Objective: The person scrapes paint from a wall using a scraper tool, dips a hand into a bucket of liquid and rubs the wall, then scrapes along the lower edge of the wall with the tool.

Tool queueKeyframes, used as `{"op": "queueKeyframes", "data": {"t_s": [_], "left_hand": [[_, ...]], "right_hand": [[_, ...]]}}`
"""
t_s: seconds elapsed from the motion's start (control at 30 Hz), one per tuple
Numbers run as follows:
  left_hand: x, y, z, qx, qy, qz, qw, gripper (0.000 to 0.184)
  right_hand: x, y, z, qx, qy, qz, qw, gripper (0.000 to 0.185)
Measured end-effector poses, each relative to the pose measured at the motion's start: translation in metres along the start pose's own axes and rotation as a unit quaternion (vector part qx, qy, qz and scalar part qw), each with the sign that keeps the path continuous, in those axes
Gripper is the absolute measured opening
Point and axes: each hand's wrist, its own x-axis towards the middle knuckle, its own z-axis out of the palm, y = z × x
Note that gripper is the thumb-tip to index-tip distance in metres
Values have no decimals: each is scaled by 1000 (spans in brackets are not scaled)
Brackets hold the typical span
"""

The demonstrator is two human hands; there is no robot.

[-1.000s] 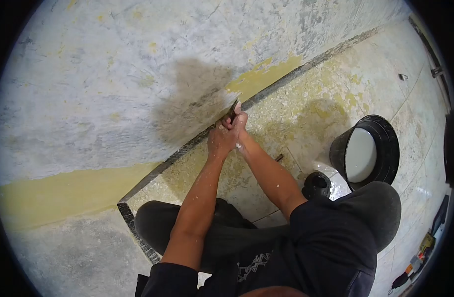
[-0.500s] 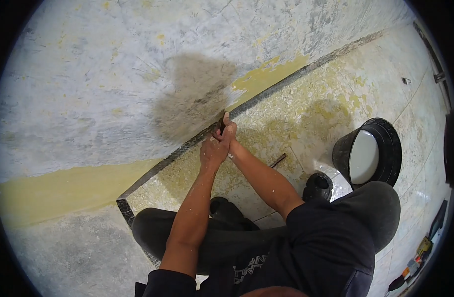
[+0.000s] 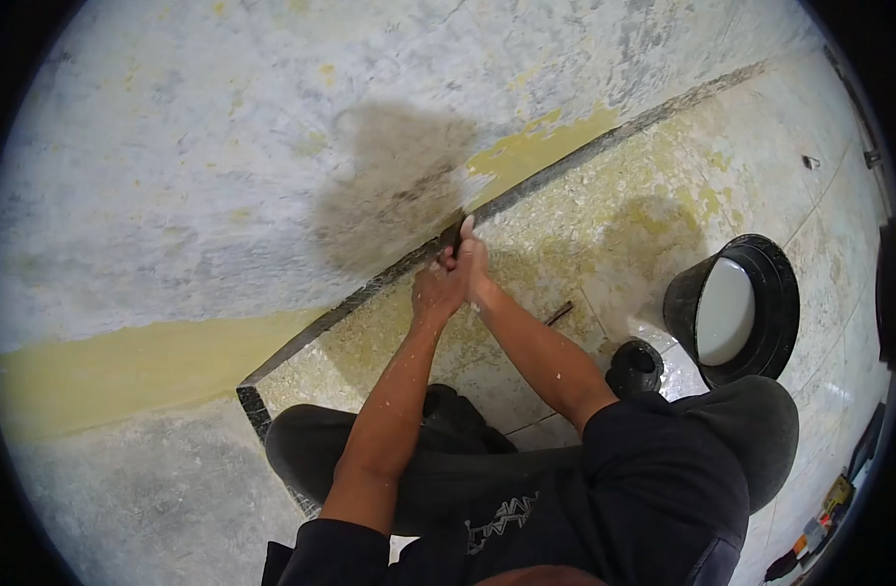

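Observation:
Both my hands are together at the foot of the wall, gripping a dark scraper [image 3: 458,237]. My left hand [image 3: 437,290] is closed around its lower part. My right hand [image 3: 474,262] wraps it from the other side, with one finger or thumb stretched along the tool toward the wall. The scraper's tip is at the dark baseboard strip [image 3: 394,273], just below the wall [image 3: 223,176]; its blade is mostly hidden. A patch of yellow paint [image 3: 541,151] remains on the wall up to the right of the hands.
Paint flakes cover the floor [image 3: 536,239] along the wall. A thin dark stick-like tool [image 3: 561,313] lies by my right forearm. A black bucket [image 3: 782,303] of whitish liquid stands beside my right knee. Several tools [image 3: 819,523] lie at the far right edge.
Both hands have shifted slightly right along the baseboard with the scraper still in them. The whole view has also moved a little. Bucket and floor tool stay in place.

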Motion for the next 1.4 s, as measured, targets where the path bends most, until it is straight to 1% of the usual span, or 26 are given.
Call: {"op": "queueKeyframes", "data": {"t_s": [0.03,0.1,0.13,0.17,0.23,0.27,0.37,0.43,0.47,0.53,0.57,0.63,0.67,0.7,0.77,0.83,0.87,0.93,1.0,1.07,1.13,1.17,1.23,1.27,1.33,1.4], "left_hand": [[-6,-8,-4,-27,-1,-66,997,81],[-8,-26,-13,-22,8,-68,997,82],[-8,-35,-16,-20,17,-70,997,83],[-6,-45,-16,-20,15,-72,997,83],[1,-58,-15,4,16,-74,997,80],[4,-60,-14,1,17,-72,997,80],[0,-58,-19,-1,10,-59,998,80],[-6,-35,-33,2,-32,-65,997,79],[-1,-36,-29,-1,-33,-62,998,79],[7,-37,-23,8,-20,-18,1000,77],[11,-36,-18,8,-23,-20,1000,77],[11,-9,-17,-7,36,67,997,75],[16,-4,-9,-12,36,68,997,75],[24,5,-2,2,28,69,997,75],[30,8,6,19,17,66,997,74],[25,12,3,-7,5,28,1000,77],[24,12,-2,-2,7,29,1000,77],[11,5,-16,-4,-35,0,999,79],[8,-27,-13,-20,-21,-18,999,81],[1,-47,-15,-34,-11,-31,999,83],[-8,-57,-21,-49,-12,16,999,83],[-6,-59,-24,-48,-14,15,999,83],[-2,-54,-31,-12,-74,-30,997,85],[-1,-53,-29,-14,-73,-27,997,85],[-3,-50,-21,-14,-27,-36,999,83],[-1,-47,-15,-11,-11,-30,999,78]], "right_hand": [[-3,17,0,1,0,3,1000,45],[-6,42,0,25,-14,51,998,42],[-6,48,-1,15,-59,59,996,41],[-5,56,0,15,-57,61,996,41],[-14,59,15,98,-70,35,992,42],[-18,54,20,96,-71,33,992,42],[-26,48,25,91,-71,21,993,44],[-16,46,22,71,-77,17,994,42],[-10,44,19,69,-77,14,995,42],[-3,41,16,86,-98,15,991,42],[3,37,15,86,-95,16,992,42],[5,13,20,126,-52,-13,991,41],[20,10,4,112,-94,-36,989,41],[23,-3,6,106,-99,-41,989,41],[23,-16,6,151,-71,-56,984,39],[18,-13,1,162,-76,-36,983,41],[17,-11,2,142,-98,-38,984,42],[8,4,4,129,-118,-35,984,43],[-4,24,10,45,-73,-5,996,46],[-8,40,10,39,-80,23,996,45],[-4,55,11,34,-83,51,995,45],[1,60,13,48,-103,57,992,45],[2,64,11,59,-122,62,989,46],[4,62,11,56,-117,57,990,45],[7,59,9,56,-111,51,991,45],[6,56,5,6,-67,33,997,42]]}}
